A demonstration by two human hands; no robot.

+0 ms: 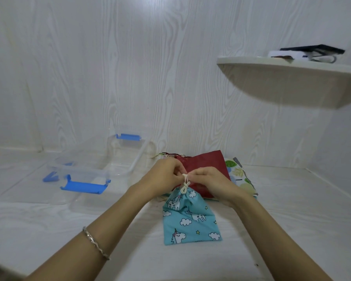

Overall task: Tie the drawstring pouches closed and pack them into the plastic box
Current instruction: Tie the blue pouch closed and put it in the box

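Near the middle of the white table (48,230), blue unicorn pouch (187,218) lying flat, gathered neck pointing away toward the wall, bottom edge toward the camera. Cream drawstring (184,182) bunched tight at the neck of the blue pouch, with a knot or loop showing just above the fabric. Left hand (162,177) at the left of the pouch neck, fingers curled narrow and pinching the cord end. Right hand (211,182) at the right of the pouch neck, fingers likewise narrow, pinched on the cord, fingertips of both hands nearly touching over the knot. Bracelet (95,243) on the left forearm, nearer the camera than the pouch.

Just behind the blue pouch, dark red pouch (207,161) lying flat, partly hidden by both hands. Right of the red one and behind-right of the blue pouch, leaf-print pouch (240,175) sticking out from under it. Behind-left of the blue pouch, edge of more patterned cloth (164,155), too covered to tell what exactly.

Left of the blue pouch, well apart, clear plastic box (109,159) standing open on the table, blue clips (128,137) on its far end; inside looks bare, hard to be sure through the clear walls. Clear lid (83,186) with blue clips lying beside the box, on its near side, left of the blue pouch.

Up and right of the pouch, wall shelf (282,78) carrying a few dark and white items, not identifiable.
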